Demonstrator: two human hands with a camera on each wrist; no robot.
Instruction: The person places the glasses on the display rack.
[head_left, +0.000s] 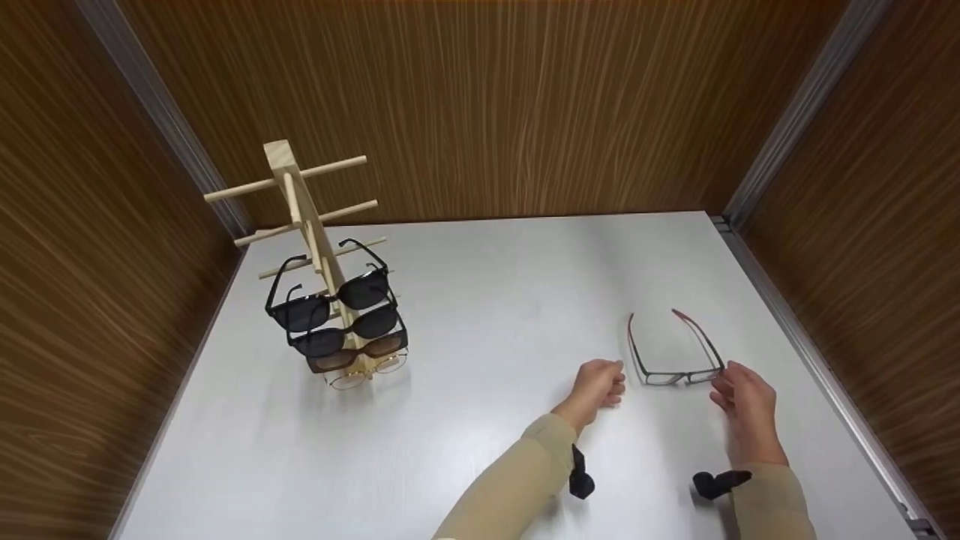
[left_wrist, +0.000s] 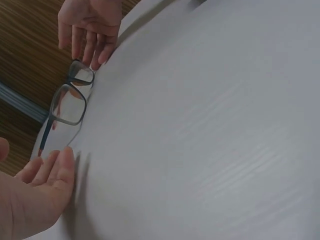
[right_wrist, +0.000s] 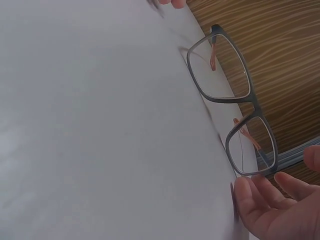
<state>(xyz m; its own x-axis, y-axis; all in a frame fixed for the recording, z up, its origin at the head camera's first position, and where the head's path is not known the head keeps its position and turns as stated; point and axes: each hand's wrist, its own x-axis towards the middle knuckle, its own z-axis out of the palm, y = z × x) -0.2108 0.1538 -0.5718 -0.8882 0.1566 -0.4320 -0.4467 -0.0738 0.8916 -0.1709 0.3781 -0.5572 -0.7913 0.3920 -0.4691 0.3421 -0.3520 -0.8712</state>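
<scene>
A pair of eyeglasses with a dark frame and reddish temple tips lies unfolded on the white table, temples pointing away from me. My right hand is at the right hinge corner. In the right wrist view, its fingertips touch or nearly touch the frame's edge, while the thumb stays apart from it. Left of the glasses is my left hand, fingers loosely bent and holding nothing. The left wrist view shows a gap between those fingers and the frame.
On the left stands a wooden eyewear rack with bare upper pegs. Black sunglasses, another dark pair, brown-tinted glasses and thin-rimmed glasses hang lower on it. Wood-grain panels enclose the table at the back and sides.
</scene>
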